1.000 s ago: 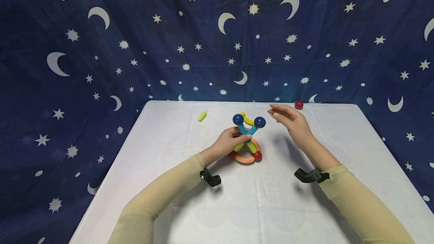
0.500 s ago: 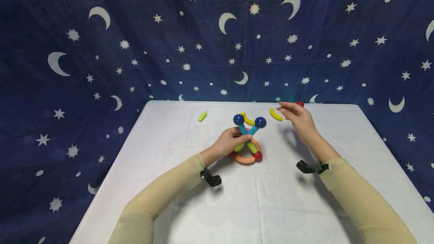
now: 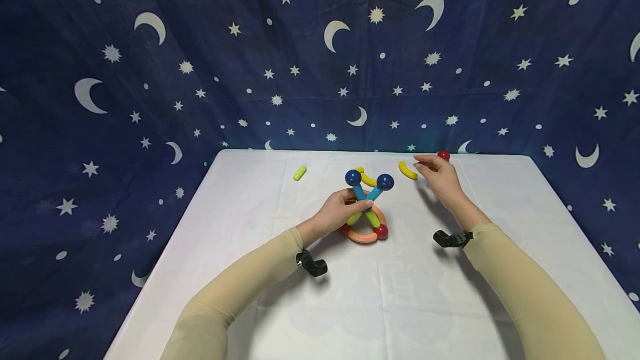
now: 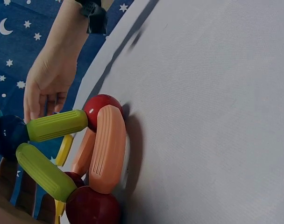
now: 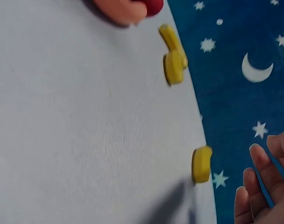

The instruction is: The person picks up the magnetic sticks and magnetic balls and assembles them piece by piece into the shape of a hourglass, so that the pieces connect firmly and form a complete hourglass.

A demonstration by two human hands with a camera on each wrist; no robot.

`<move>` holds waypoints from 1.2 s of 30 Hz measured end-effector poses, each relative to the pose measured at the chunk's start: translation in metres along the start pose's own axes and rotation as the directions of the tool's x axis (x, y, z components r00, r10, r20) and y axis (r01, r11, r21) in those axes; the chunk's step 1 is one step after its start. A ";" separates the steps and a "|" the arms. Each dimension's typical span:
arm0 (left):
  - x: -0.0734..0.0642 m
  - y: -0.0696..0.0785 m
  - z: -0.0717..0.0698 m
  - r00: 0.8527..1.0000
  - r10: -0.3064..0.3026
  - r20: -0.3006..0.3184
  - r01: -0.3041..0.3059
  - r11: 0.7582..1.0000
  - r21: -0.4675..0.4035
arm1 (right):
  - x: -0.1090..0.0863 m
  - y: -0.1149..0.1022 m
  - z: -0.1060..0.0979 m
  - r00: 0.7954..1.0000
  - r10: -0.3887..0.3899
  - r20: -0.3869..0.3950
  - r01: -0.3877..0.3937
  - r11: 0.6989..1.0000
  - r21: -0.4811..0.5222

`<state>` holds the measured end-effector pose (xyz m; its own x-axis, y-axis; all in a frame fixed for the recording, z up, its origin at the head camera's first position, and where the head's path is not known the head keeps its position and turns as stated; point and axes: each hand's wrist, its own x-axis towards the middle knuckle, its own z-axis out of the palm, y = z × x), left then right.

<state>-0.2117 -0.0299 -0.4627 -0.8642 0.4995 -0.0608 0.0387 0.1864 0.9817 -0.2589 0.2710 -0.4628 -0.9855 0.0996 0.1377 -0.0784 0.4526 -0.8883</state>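
Observation:
My left hand [image 3: 332,211] grips a ball-and-stick construction toy around its middle dark blue ball [image 4: 10,134]. Two light blue sticks [image 3: 374,193] rise from there to dark blue balls [image 3: 385,182] at the top. Below, green sticks [image 4: 57,125] slant down to red balls [image 4: 103,110], joined by curved orange sticks [image 4: 107,149] that form the base. My right hand [image 3: 442,180] hovers at the back right, fingers loosely bent and holding nothing. Left of its fingertips lies a yellow curved stick [image 3: 408,170]; a red ball [image 3: 443,155] shows just behind the hand.
More yellow curved sticks [image 3: 369,180] lie behind the toy, partly hidden by it in the head view. One short green stick [image 3: 300,173] rests at the back left of the white-covered table [image 3: 350,304]. A dark star-and-moon cloth [image 3: 300,43] hangs beyond the far edge.
My right hand has drawn away to the right from the yellow curved stick, which was mostly covered by its fingers and now lies in plain view. The left hand keeps its grip.

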 end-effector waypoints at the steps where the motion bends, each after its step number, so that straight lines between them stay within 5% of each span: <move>1: 0.000 0.000 0.000 1.000 0.001 0.001 -0.001 1.000 0.001 | 0.002 0.002 0.000 1.000 0.004 -0.003 -0.004 1.000 -0.023; 12: 0.000 -0.002 0.001 1.000 -0.004 -0.007 0.004 1.000 0.006 | 0.015 0.024 0.008 0.997 0.060 0.051 -0.043 0.959 -0.281; 27: 0.001 0.000 0.002 1.000 -0.004 -0.001 0.004 1.000 0.002 | 0.014 0.031 0.020 0.999 0.033 0.030 -0.017 0.901 -0.434; 36: -0.001 0.001 0.001 1.000 0.000 -0.007 0.000 1.000 0.003 | -0.009 0.027 0.014 0.996 0.034 0.086 0.010 0.884 -0.468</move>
<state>-0.2105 -0.0297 -0.4623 -0.8677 0.4935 -0.0595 0.0402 0.1890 0.9812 -0.2541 0.2699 -0.4937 -0.9969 0.0386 0.0691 -0.0086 0.8154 -0.5789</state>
